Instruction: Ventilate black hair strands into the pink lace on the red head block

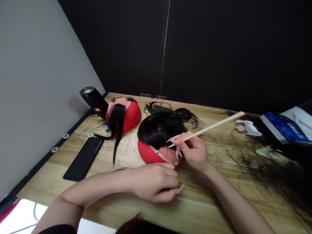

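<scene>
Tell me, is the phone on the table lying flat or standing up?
Lying flat: the phone rests screen-up on the wooden table, left of the red domes.

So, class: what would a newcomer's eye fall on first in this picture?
Two red dome-shaped forms draped with black hair sit mid-table. The right hand holds a long pale wooden stick against the nearer one; the left hand rests curled before it. A flat black phone lies left.
</scene>
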{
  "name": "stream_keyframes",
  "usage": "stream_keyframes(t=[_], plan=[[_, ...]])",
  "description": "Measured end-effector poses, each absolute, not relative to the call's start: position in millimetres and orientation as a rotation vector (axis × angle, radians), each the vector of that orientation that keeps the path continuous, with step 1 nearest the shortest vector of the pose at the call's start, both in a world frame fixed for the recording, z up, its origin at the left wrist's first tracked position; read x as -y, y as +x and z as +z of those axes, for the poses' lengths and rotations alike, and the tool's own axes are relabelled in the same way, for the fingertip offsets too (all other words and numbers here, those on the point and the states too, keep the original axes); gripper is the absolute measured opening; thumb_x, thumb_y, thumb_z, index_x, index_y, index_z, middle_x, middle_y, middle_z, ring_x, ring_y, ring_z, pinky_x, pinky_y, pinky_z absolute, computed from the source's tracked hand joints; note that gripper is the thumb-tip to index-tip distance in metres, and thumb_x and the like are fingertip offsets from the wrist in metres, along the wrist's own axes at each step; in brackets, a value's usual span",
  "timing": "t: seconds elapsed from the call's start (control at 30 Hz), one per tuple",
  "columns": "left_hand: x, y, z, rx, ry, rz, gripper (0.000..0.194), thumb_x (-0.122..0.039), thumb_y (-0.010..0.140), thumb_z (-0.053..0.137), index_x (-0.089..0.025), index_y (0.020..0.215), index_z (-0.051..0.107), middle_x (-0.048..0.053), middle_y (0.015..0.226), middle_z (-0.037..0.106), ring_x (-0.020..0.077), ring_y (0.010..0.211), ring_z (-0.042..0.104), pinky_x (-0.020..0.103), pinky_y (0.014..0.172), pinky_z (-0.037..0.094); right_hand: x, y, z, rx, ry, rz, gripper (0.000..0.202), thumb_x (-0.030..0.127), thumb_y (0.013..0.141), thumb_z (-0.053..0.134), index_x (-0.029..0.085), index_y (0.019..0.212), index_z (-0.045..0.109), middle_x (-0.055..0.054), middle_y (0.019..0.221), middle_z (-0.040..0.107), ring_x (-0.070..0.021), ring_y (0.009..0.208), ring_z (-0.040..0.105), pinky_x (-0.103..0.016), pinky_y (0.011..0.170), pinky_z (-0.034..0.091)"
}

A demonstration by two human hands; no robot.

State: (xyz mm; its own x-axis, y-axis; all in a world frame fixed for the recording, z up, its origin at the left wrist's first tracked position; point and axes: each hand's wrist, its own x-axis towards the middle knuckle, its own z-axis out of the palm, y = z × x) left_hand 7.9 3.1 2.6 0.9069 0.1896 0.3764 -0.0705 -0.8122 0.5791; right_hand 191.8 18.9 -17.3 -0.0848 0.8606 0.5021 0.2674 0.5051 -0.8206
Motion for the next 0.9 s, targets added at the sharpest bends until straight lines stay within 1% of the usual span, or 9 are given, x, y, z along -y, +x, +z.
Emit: stream_keyframes(t=[0.1,0.17,0.23,0.33,0.4,0.5,0.57,0.67,0.9], plan=[[-2.8,7.1,4.0,-0.09,2.472,0.578,0.029,-0.019,0.094,0.043,-0.018,0.066,0.05,0.003,0.06,0.055,0.0156,0.061,0.039,0.028,0.059,0.04,-22.6,187.1,-11.0,1.596,-1.045,0.729,0.019,0.033,0.09,0.065,0.019,0.078,0.065,-0.001,0.067,0.062,-0.0124,0.058,0.06,-0.024,0.057,0.049],[-2.9,6.2,5.0,-0.087,2.476,0.577,0.03,-0.02,0.095,0.042,-0.018,0.066,0.05,0.003,0.06,0.055,0.0156,0.061,0.039,0.028,0.058,0.04,-24.1,183.6,-7.4,1.561,-1.073,0.761,0.022,0.038,0.09,0.065,0.019,0.079,0.064,0.0,0.062,0.059,-0.0117,0.052,0.055,-0.024,0.05,0.046],[-3.1,5.1,5.8,-0.083,2.48,0.577,0.03,-0.02,0.095,0.042,-0.017,0.067,0.051,0.003,0.06,0.055,0.0156,0.061,0.04,0.027,0.058,0.04,-25.2,180.3,-4.0,1.525,-1.094,0.769,0.026,0.041,0.089,0.065,0.018,0.077,0.063,0.0,0.059,0.057,-0.0114,0.05,0.053,-0.023,0.046,0.043],[-3.2,3.6,6.8,-0.098,2.489,0.574,0.029,-0.019,0.094,0.043,-0.016,0.067,0.052,0.004,0.061,0.055,0.0155,0.062,0.04,0.027,0.058,0.039,-27.4,176.6,0.2,1.464,-1.112,0.819,0.03,0.044,0.088,0.067,0.017,0.075,0.061,-0.001,0.061,0.059,-0.0096,0.047,0.051,-0.021,0.042,0.041],[-2.9,2.5,7.8,-0.105,2.481,0.572,0.028,-0.017,0.093,0.044,-0.016,0.067,0.052,0.003,0.061,0.055,0.0151,0.062,0.04,0.026,0.058,0.039,-28.9,175.9,1.3,1.396,-1.11,0.897,0.033,0.046,0.087,0.067,0.017,0.074,0.058,0.0,0.059,0.059,-0.0088,0.044,0.05,-0.021,0.04,0.04],[-2.0,0.4,10.8,-0.076,2.417,0.556,0.025,-0.016,0.092,0.045,-0.016,0.067,0.051,0.003,0.061,0.053,0.0144,0.061,0.039,0.026,0.057,0.038,-28.6,179.0,-1.4,1.327,-1.086,1.036,0.038,0.052,0.087,0.065,0.017,0.076,0.055,0.003,0.052,0.055,-0.0089,0.04,0.048,-0.02,0.038,0.04],[-1.8,-0.9,13.6,-0.058,2.353,0.539,0.024,-0.015,0.091,0.046,-0.016,0.067,0.05,0.002,0.061,0.052,0.0141,0.061,0.039,0.025,0.057,0.038,-26.2,183.6,-5.4,1.351,-1.062,1.072,0.038,0.053,0.088,0.063,0.016,0.078,0.057,0.003,0.053,0.054,-0.0088,0.041,0.049,-0.02,0.039,0.041],[-2.3,-1.8,17.0,-0.063,2.265,0.512,0.025,-0.014,0.091,0.046,-0.017,0.067,0.046,0.002,0.061,0.051,0.0137,0.061,0.04,0.025,0.058,0.038,-21.2,191.2,-11.6,1.427,-1.031,1.038,0.036,0.05,0.092,0.059,0.016,0.081,0.06,0.001,0.057,0.055,-0.0088,0.046,0.052,-0.02,0.044,0.043],[-3.8,-0.4,14.9,-0.06,2.195,0.485,0.025,-0.014,0.091,0.047,-0.019,0.066,0.043,0.002,0.061,0.05,0.0139,0.061,0.04,0.025,0.057,0.037,-16.3,200.3,-21.6,1.486,-0.979,1.046,0.031,0.046,0.096,0.054,0.019,0.082,0.06,0.0,0.066,0.058,-0.0123,0.06,0.058,-0.024,0.061,0.051]])
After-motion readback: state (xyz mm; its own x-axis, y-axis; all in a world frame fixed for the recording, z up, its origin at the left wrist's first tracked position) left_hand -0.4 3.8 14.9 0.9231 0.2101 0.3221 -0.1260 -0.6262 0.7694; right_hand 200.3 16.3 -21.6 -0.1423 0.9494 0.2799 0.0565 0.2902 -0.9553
